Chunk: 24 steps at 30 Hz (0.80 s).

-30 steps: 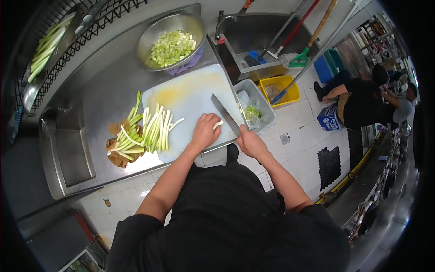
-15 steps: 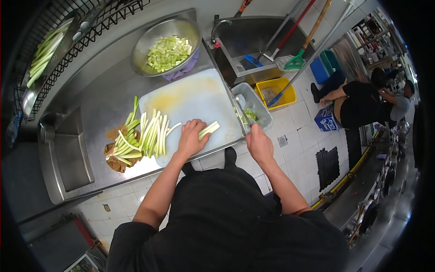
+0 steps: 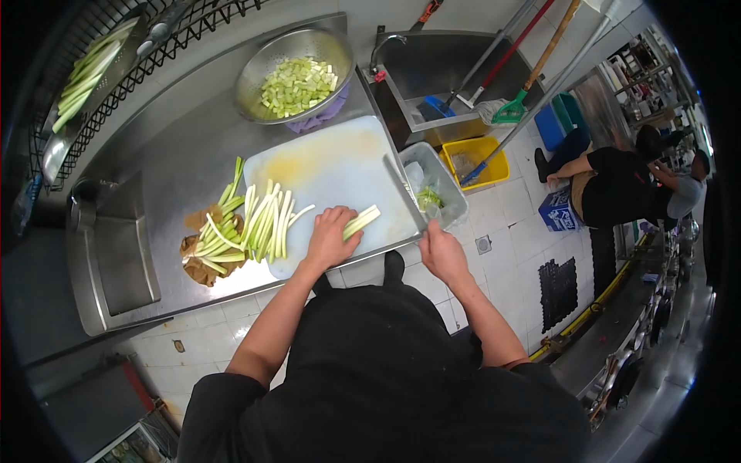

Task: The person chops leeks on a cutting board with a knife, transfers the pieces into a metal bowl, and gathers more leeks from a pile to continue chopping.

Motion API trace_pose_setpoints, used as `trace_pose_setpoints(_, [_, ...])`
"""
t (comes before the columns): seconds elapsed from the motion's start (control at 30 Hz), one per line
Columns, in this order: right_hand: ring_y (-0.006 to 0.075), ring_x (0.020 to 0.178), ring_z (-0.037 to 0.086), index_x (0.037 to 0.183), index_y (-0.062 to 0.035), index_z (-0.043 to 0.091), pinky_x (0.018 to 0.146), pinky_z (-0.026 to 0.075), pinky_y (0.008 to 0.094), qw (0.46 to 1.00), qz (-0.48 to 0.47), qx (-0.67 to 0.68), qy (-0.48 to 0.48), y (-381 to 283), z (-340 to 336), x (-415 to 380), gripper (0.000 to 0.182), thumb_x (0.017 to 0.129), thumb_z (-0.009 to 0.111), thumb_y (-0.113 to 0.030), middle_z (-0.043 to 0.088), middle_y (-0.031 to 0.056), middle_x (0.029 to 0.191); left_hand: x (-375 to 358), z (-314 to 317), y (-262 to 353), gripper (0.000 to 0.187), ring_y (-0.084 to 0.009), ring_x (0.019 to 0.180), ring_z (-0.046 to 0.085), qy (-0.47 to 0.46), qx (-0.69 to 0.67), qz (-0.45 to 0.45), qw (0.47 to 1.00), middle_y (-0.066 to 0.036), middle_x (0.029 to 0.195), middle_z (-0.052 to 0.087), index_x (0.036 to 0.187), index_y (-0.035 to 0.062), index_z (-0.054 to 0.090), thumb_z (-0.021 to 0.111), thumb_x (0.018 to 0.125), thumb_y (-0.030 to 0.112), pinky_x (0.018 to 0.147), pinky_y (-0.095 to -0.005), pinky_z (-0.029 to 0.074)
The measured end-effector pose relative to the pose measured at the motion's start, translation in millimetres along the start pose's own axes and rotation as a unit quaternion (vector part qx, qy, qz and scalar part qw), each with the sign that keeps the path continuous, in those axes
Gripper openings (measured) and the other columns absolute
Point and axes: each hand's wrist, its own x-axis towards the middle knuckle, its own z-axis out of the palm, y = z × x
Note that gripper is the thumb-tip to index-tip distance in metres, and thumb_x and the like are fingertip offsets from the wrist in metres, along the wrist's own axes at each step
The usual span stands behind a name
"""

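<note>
On the white cutting board (image 3: 347, 166), my left hand (image 3: 333, 238) is closed over a short bundle of pale celery sticks (image 3: 363, 221), whose ends stick out to the right. My right hand (image 3: 443, 251) grips a knife (image 3: 406, 191) by its handle, blade pointing away along the board's right edge. The blade and the celery sticks are apart. Left of my left hand, several long celery stalks (image 3: 270, 222) lie on the board's left side, and more rest on a brown crumpled wrap (image 3: 202, 270). Behind the board, a metal colander (image 3: 251, 81) holds chopped celery (image 3: 297, 86).
A grey bin (image 3: 455, 204) with green trimmings stands right of the board, near a yellow bucket (image 3: 502, 166). Long-handled tools lean in the deep sink (image 3: 401, 65). A small sink (image 3: 123, 262) is at left. Another person (image 3: 617, 185) is at far right beside a blue box (image 3: 557, 210).
The knife has shifted a little left, from beside the grey bin to over the board's right edge. My left hand still holds the celery sticks. The whole view has shifted slightly.
</note>
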Motion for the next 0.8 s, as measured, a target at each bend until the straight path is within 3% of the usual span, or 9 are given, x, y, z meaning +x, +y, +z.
trace_pose_setpoints(0.13, [0.0493,0.074,0.067,0.098,0.0031,0.048,0.068,0.052,0.0589,0.996,-0.017,-0.029,-0.080,-32,8,-12,0.021,0.092,0.057,-0.015,0.066,0.0301,0.076,8,5,2,0.035,-0.0312,0.105,0.055,0.019,-0.001,0.007,1.000,-0.008,0.112,0.062,0.113,0.0063,0.065,0.071,0.083,0.022,0.092,-0.0446,0.041])
trace_pose_setpoints(0.3, [0.0481,0.078,0.068,0.102,0.0037,0.048,0.069,0.053,0.0573,0.993,-0.027,-0.032,-0.113,-55,-11,-29,0.019,0.092,0.055,-0.011,0.068,0.0290,0.082,19,15,1,0.032,-0.0303,0.103,0.057,0.003,0.008,0.010,1.000,-0.009,0.106,0.063,0.110,0.0067,0.066,0.069,0.079,0.017,0.088,-0.0440,0.043])
trace_pose_setpoints(0.57, [0.0471,0.085,0.068,0.110,0.0056,0.048,0.075,0.052,0.0563,0.973,0.037,-0.064,-0.221,-65,-22,-43,0.024,0.092,0.054,-0.009,0.069,0.0284,0.086,23,21,-4,0.029,-0.0340,0.096,0.061,0.004,-0.026,0.011,1.000,-0.012,0.100,0.065,0.102,0.0030,0.066,0.069,0.076,0.013,0.086,-0.0446,0.049])
trace_pose_setpoints(0.7, [0.0477,0.084,0.068,0.109,0.0056,0.047,0.074,0.053,0.0568,0.980,0.024,-0.060,-0.189,-54,13,-33,0.024,0.093,0.054,-0.010,0.069,0.0288,0.085,23,22,-6,0.028,-0.0345,0.097,0.061,0.004,-0.033,0.019,0.999,-0.013,0.100,0.066,0.102,0.0022,0.066,0.070,0.076,0.013,0.087,-0.0443,0.049])
trace_pose_setpoints(0.8, [0.0485,0.088,0.068,0.110,0.0054,0.047,0.077,0.052,0.0586,0.985,-0.005,-0.041,-0.165,-54,27,-7,0.020,0.093,0.046,-0.005,0.069,0.0310,0.089,25,19,-9,0.030,-0.0324,0.098,0.060,-0.010,-0.030,0.024,0.999,-0.011,0.103,0.065,0.105,0.0034,0.067,0.070,0.077,0.013,0.086,-0.0436,0.048])
